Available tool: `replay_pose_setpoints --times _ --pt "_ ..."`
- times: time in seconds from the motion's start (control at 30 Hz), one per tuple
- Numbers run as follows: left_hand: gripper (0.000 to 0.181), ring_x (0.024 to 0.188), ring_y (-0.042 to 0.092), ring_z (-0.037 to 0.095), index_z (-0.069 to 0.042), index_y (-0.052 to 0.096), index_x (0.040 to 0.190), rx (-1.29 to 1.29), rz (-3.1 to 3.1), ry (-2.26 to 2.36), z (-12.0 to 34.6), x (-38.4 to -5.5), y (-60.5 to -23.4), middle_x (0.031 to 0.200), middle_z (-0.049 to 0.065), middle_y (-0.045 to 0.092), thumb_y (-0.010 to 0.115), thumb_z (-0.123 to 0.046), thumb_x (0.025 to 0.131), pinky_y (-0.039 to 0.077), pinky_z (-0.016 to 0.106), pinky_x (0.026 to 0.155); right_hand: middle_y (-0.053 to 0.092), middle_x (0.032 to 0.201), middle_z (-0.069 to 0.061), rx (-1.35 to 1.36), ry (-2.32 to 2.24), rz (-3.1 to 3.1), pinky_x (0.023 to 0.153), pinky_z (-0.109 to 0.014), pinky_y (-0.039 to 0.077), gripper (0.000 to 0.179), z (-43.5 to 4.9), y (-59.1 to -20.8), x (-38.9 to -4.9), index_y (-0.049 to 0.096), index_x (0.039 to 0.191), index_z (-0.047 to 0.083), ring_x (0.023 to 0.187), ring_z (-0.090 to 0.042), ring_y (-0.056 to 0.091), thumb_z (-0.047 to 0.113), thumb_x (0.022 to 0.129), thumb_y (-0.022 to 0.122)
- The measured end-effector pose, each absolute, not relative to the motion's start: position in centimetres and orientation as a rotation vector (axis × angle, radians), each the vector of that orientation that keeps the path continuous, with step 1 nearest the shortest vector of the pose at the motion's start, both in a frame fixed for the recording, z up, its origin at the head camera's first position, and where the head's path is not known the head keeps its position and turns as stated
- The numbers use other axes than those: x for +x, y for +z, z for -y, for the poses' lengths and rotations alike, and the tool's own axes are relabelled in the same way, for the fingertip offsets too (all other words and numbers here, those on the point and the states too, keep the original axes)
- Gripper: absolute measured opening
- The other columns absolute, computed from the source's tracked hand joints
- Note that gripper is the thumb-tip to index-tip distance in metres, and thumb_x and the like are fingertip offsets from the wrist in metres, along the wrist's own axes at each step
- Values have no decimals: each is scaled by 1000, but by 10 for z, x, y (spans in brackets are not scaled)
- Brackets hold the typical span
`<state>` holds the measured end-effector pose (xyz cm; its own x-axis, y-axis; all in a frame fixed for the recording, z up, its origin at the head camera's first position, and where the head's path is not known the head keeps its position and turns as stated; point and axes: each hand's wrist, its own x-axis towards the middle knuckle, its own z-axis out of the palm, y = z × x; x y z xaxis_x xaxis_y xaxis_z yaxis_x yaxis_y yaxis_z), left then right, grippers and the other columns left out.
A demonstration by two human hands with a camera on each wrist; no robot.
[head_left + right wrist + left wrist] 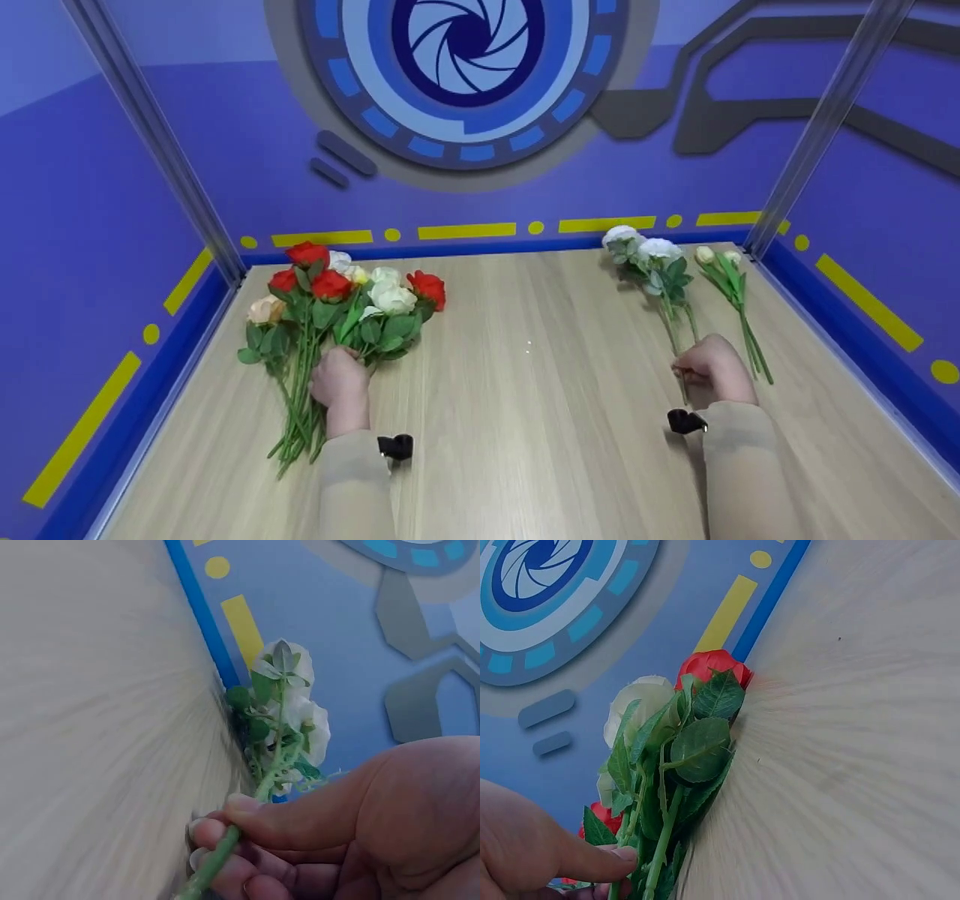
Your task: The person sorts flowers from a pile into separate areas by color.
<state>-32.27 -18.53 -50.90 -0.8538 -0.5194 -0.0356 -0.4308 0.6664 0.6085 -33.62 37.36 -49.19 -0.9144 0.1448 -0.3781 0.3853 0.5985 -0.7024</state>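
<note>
At the left, my left hand (341,379) lies among the green stems of a bunch of artificial flowers. Its thumb and fingers pinch the stem of a white rose (649,705), whose bloom leans beside a red rose (714,669). My right hand (712,367) is at the right side of the table. Between thumb and forefinger it holds the green stem (214,862) of a white flower (304,724) low over the wood. Two white blooms (660,250) show beyond that hand in the head view, pointing toward the back wall.
Two pale tulips (731,281) lie right of my right hand. Red roses (330,285) and a peach rose (266,309) belong to the left bunch. Purple-blue panels (487,202) with metal corner posts (825,127) enclose the wooden table (517,420).
</note>
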Motion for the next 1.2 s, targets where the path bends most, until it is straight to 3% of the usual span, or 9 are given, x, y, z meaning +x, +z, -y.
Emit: replay_pose_setpoints --times 0.47,0.9,1.2 --pt "13 112 65 43 -11 75 107 796 2767 -942 186 -321 -508 117 16 73 68 -15 97 45 58 100 63 54 -5 486 -974 -2773 52 -30 50 19 -361 -488 -324 71 69 0 50 -17 61 13 81 80" --pt "15 111 67 41 -10 76 108 773 2687 -984 186 -319 -502 116 15 75 66 -13 98 44 57 101 67 61 -7 472 -973 -2756 57 -32 52 24 -363 -486 -324 75 76 -3 55 -18 63 19 84 81" --pt "16 107 68 39 -10 75 111 703 2621 -1010 183 -318 -494 113 13 76 64 -16 101 43 55 97 53 52 0 474 -922 -2780 55 -31 44 34 -357 -478 -325 65 65 6 51 -16 52 24 93 71"
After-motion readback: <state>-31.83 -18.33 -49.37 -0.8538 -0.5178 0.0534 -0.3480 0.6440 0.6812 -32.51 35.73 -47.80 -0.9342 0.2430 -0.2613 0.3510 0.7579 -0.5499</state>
